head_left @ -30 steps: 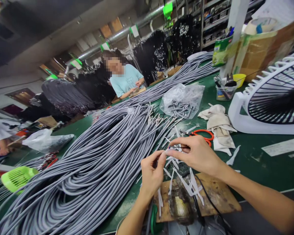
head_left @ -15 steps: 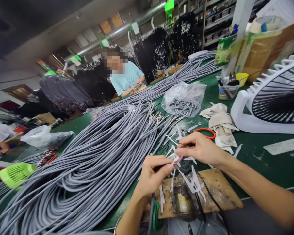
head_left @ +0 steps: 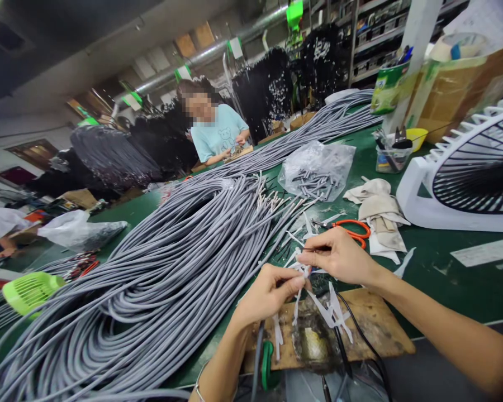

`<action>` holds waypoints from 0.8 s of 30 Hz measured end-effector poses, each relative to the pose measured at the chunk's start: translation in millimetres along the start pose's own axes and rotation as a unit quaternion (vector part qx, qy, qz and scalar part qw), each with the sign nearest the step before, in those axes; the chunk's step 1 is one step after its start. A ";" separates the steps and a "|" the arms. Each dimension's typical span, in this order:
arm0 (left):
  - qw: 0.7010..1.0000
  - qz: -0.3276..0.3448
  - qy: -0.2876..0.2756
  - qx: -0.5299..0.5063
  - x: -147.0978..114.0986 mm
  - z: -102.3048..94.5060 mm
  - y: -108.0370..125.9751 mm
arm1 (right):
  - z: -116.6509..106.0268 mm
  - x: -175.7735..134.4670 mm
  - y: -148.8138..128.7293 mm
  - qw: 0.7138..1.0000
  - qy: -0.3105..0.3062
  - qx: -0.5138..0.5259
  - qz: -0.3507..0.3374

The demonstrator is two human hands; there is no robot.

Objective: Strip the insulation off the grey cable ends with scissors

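Observation:
My left hand (head_left: 270,293) is closed in a pinch on the coloured wires, mostly covered by fingers. My right hand (head_left: 343,254) pinches just above it, fingertips almost touching the left ones; what lies between them is too small to make out. White plastic strips (head_left: 333,312) hang and lie around both hands. Beneath is a stained wooden board (head_left: 379,324) bearing a dark, crusted block with a shiny yellowish face (head_left: 314,343). A grey cable (head_left: 257,357) runs beside the board below my left hand, near a green ring-shaped piece (head_left: 267,365).
A large coil of grey cables (head_left: 151,285) covers the left. Orange-handled scissors (head_left: 356,230), folded cloths (head_left: 381,209), a bag of grey pieces (head_left: 316,170) and a white fan (head_left: 465,167) stand beyond my hands. A person (head_left: 220,131) sits across the table.
My left hand has shifted slightly right and turned, its fingers now covering most of the coloured wires seen before. My right hand stays nearly in place. The view has moved slightly.

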State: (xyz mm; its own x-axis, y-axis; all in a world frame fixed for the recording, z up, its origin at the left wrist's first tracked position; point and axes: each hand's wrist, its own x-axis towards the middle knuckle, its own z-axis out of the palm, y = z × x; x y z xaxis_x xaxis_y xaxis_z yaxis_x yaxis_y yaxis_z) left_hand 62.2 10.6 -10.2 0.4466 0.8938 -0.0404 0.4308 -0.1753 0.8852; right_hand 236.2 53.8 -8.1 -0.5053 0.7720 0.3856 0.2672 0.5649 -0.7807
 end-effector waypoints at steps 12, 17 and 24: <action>0.989 0.001 -0.041 -0.139 -7.8 -4.3 7.3 | -6.8 7.5 11.6 0.992 0.107 -0.031 0.059; 0.951 -0.040 0.049 -0.302 -7.4 -18.2 -2.2 | -14.1 4.4 7.1 0.986 0.156 -0.047 0.021; 0.982 0.029 0.156 0.099 4.6 6.6 -6.1 | -7.0 -0.7 -0.8 0.989 0.126 -0.038 -0.073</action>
State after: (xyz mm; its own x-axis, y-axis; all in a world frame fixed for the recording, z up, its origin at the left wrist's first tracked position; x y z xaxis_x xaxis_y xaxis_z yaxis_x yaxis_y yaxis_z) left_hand 66.8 13.1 -18.9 0.2257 0.9575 0.1793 0.5690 -0.2790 0.7736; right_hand 242.1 54.9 -4.3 -0.3253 0.7228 0.6098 0.2718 0.6891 -0.6718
